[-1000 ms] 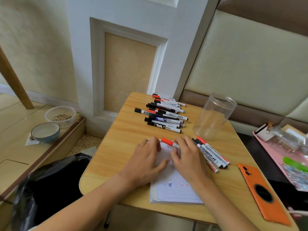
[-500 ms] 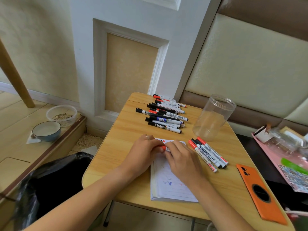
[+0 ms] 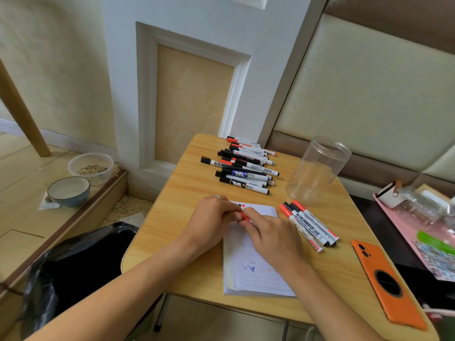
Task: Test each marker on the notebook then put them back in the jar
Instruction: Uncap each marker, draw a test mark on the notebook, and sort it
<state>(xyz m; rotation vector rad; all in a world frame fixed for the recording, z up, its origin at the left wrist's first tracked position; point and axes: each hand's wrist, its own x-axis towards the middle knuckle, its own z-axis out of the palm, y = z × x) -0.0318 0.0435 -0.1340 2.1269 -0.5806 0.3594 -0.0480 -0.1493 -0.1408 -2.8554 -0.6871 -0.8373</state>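
Both hands meet over the far part of the notebook (image 3: pixel 248 271), which lies open on the near side of the wooden table (image 3: pixel 177 193). The left hand (image 3: pixel 209 219) and the right hand (image 3: pixel 273 238) hold one red marker (image 3: pixel 244 217) between them — the fingers of both are curled around it, and only a short red piece of it shows in the gap between the fingertips. Whether the cap is on or off, one cannot tell. A ring is on one finger of the left hand.

The notebook page has some faint blue and red scribbles near its lower part and a small red mark at its far edge.

To the right of the notebook, just beside the right hand, lies a small group of whiteboard markers (image 3: pixel 310 225), red-capped and black-capped, side by side. Farther away, near the far edge of the table, is a larger pile of markers (image 3: pixel 243 166), mostly with black and red caps. The clear plastic jar (image 3: pixel 317 171) stands upright to the right of this pile, open at the top, with no markers inside.

At the near right corner of the table lies an orange phone (image 3: pixel 386 284) — its back side up. On the floor to the left are a blue bowl (image 3: pixel 68 191) and a clear container (image 3: pixel 90 167).
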